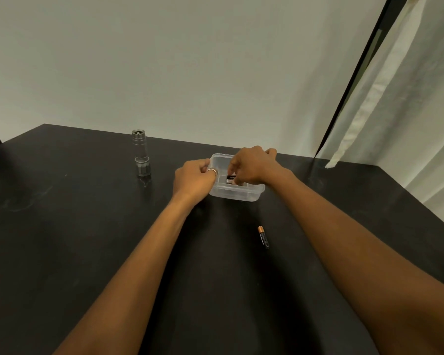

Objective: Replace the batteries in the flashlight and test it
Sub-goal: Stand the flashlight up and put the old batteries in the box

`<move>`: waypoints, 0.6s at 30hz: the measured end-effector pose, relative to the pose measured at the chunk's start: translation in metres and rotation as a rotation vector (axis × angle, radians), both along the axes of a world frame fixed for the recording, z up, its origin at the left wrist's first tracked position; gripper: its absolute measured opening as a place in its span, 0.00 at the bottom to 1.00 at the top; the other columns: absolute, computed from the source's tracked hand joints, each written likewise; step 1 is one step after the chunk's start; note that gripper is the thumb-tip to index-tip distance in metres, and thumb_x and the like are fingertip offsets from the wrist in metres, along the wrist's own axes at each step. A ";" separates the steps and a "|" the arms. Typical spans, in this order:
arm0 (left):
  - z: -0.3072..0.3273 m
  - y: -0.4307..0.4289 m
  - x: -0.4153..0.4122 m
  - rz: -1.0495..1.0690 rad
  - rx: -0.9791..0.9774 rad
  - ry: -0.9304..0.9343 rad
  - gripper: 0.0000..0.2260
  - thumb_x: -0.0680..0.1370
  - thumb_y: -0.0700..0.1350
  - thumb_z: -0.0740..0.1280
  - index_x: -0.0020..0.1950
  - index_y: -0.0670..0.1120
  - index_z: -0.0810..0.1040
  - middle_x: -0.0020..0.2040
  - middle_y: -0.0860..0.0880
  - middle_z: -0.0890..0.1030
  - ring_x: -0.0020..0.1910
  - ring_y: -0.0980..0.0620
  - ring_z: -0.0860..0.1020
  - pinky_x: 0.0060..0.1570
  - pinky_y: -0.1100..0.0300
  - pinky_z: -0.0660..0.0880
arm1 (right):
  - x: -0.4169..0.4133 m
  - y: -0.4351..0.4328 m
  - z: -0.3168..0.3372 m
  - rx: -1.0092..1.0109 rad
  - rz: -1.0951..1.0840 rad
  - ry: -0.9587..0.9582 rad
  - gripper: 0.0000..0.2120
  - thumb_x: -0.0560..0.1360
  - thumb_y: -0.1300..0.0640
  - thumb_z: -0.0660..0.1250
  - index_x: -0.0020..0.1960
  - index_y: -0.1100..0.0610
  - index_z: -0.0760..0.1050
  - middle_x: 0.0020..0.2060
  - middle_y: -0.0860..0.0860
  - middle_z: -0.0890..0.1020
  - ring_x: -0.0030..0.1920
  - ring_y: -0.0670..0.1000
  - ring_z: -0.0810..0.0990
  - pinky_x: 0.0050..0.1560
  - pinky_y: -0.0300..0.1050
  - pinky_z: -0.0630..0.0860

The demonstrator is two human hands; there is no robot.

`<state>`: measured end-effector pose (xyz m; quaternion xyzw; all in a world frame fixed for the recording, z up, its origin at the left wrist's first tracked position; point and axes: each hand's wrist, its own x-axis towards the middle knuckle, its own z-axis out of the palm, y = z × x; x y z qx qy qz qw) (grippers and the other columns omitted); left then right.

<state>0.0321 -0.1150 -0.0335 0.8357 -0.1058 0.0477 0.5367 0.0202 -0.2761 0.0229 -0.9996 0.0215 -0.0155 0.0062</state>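
A grey metal flashlight (141, 153) stands upright on its head at the back left of the black table (87, 239). A clear plastic box (244, 193) sits at the table's middle back. My left hand (194, 179) grips the box's left rim with curled fingers. My right hand (251, 165) reaches down into the box, and its fingertips pinch a black battery (230, 178) lying inside. Another battery (263, 237), black with a copper end, lies loose on the table in front of the box, between my forearms.
A pale wall rises right behind the table. A white curtain (395, 111) and a dark frame edge stand at the right, by the table's right corner.
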 end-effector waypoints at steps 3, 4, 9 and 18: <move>-0.002 0.001 -0.001 0.005 0.022 -0.050 0.11 0.80 0.44 0.65 0.42 0.60 0.79 0.41 0.55 0.83 0.40 0.54 0.81 0.43 0.53 0.82 | 0.003 0.003 -0.001 -0.006 0.001 -0.001 0.09 0.75 0.52 0.75 0.55 0.45 0.84 0.50 0.45 0.84 0.57 0.52 0.77 0.66 0.59 0.63; -0.002 0.002 -0.002 0.006 0.032 -0.063 0.11 0.80 0.44 0.65 0.41 0.60 0.77 0.41 0.54 0.83 0.41 0.52 0.82 0.42 0.54 0.82 | 0.003 0.004 -0.001 -0.006 0.001 -0.008 0.09 0.75 0.52 0.75 0.55 0.45 0.84 0.50 0.45 0.84 0.58 0.52 0.77 0.66 0.59 0.63; -0.006 0.006 -0.005 0.031 0.029 -0.100 0.11 0.80 0.45 0.65 0.41 0.59 0.77 0.40 0.58 0.80 0.37 0.60 0.77 0.32 0.68 0.72 | -0.014 0.006 0.005 0.104 -0.014 -0.111 0.12 0.75 0.52 0.75 0.58 0.45 0.84 0.57 0.44 0.84 0.61 0.51 0.79 0.68 0.59 0.67; -0.008 0.005 -0.017 0.067 0.015 -0.132 0.09 0.80 0.44 0.65 0.53 0.47 0.85 0.44 0.52 0.83 0.43 0.52 0.79 0.44 0.57 0.79 | -0.116 0.000 0.025 0.385 -0.170 -0.201 0.06 0.71 0.60 0.76 0.42 0.50 0.85 0.41 0.46 0.86 0.46 0.50 0.85 0.54 0.52 0.83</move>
